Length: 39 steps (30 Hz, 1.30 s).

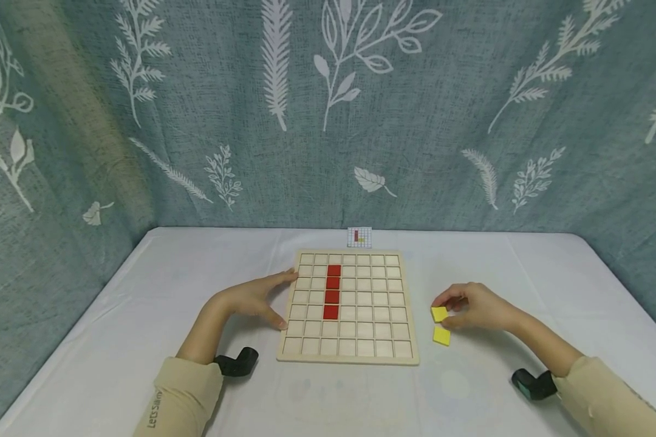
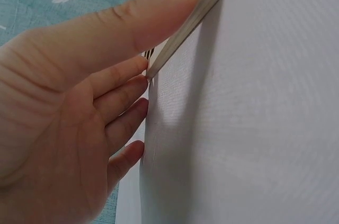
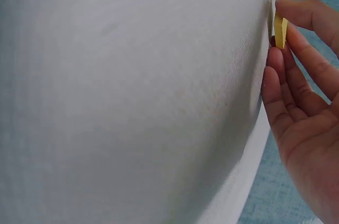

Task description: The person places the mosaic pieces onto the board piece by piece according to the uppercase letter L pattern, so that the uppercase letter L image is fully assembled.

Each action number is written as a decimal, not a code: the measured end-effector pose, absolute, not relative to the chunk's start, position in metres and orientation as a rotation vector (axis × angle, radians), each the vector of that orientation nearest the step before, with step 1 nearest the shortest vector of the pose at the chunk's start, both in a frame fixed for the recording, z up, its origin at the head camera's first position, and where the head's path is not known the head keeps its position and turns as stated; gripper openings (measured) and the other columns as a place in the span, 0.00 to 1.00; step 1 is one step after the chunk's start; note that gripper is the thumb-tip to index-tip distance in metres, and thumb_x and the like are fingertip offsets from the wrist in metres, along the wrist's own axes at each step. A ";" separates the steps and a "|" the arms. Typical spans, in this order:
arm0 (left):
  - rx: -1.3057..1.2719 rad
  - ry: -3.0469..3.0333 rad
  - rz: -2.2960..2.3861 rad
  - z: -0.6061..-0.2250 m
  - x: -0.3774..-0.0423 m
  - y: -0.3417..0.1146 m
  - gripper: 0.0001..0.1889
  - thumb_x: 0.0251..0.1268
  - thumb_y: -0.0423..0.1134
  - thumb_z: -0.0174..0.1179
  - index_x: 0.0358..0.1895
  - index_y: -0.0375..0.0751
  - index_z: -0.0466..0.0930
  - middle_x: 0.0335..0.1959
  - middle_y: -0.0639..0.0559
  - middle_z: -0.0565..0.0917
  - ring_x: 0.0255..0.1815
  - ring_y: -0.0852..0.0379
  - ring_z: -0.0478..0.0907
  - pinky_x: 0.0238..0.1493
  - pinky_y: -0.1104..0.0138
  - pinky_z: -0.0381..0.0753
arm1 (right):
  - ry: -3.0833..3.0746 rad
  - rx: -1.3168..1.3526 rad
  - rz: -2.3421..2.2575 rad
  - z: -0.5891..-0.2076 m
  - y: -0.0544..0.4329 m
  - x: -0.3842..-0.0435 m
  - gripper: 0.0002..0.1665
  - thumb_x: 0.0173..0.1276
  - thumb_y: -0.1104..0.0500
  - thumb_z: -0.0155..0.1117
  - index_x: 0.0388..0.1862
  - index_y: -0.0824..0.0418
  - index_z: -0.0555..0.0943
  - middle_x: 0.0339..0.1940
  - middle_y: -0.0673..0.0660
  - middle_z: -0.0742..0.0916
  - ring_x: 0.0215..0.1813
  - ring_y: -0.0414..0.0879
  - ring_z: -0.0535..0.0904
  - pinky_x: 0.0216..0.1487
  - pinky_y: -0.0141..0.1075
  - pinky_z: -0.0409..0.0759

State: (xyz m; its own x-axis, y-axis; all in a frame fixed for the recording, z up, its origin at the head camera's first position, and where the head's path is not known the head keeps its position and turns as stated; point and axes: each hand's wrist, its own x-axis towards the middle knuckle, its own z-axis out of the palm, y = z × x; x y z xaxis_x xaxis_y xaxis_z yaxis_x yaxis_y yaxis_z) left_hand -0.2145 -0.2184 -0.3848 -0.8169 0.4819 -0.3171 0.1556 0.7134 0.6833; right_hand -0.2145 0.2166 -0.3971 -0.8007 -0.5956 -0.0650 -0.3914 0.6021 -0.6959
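A wooden grid board (image 1: pixel 348 355) lies on the white table, with a column of several red square tiles (image 1: pixel 332 297) in its third column. My left hand (image 1: pixel 254 297) rests along the board's left edge, thumb and fingertips touching the frame, fingers spread and fairly straight. To the right of the board, my right hand (image 1: pixel 478 308) pinches a yellow square tile (image 1: pixel 439 314) between thumb and fingers. In the right wrist view this yellow tile (image 3: pixel 280 28) stands tilted at the fingertips. A second yellow tile (image 1: pixel 441 335) lies on the cloth just in front of it.
A small card (image 1: pixel 359 237) with a printed grid, a red bar and a yellow mark lies behind the board. The white tablecloth (image 1: pixel 328 397) spreads all round, and a blue-green leaf-patterned curtain (image 1: pixel 306 170) hangs behind. Black wrist devices (image 1: pixel 237 362) sit on both wrists.
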 end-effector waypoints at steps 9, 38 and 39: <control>0.483 2.432 0.922 -0.384 -0.214 -0.218 0.55 0.37 0.40 0.75 0.71 0.38 0.51 0.74 0.38 0.44 0.73 0.38 0.39 0.68 0.43 0.43 | 2.539 -0.802 -1.017 -0.392 0.216 -0.214 0.17 0.53 0.58 0.70 0.42 0.63 0.82 0.35 0.51 0.82 0.34 0.36 0.75 0.38 0.30 0.78; 0.470 2.465 0.902 -0.383 -0.212 -0.216 0.55 0.35 0.40 0.76 0.71 0.39 0.53 0.74 0.38 0.46 0.73 0.38 0.41 0.68 0.44 0.46 | 2.491 -0.793 -1.033 -0.370 0.215 -0.220 0.18 0.54 0.56 0.70 0.42 0.64 0.80 0.34 0.53 0.82 0.33 0.37 0.76 0.37 0.31 0.78; 0.472 2.467 0.901 -0.383 -0.212 -0.217 0.55 0.35 0.40 0.76 0.71 0.39 0.53 0.74 0.38 0.46 0.73 0.38 0.41 0.68 0.44 0.46 | 2.484 -0.794 -1.039 -0.371 0.213 -0.220 0.18 0.54 0.56 0.70 0.42 0.64 0.80 0.34 0.53 0.82 0.33 0.37 0.76 0.37 0.31 0.78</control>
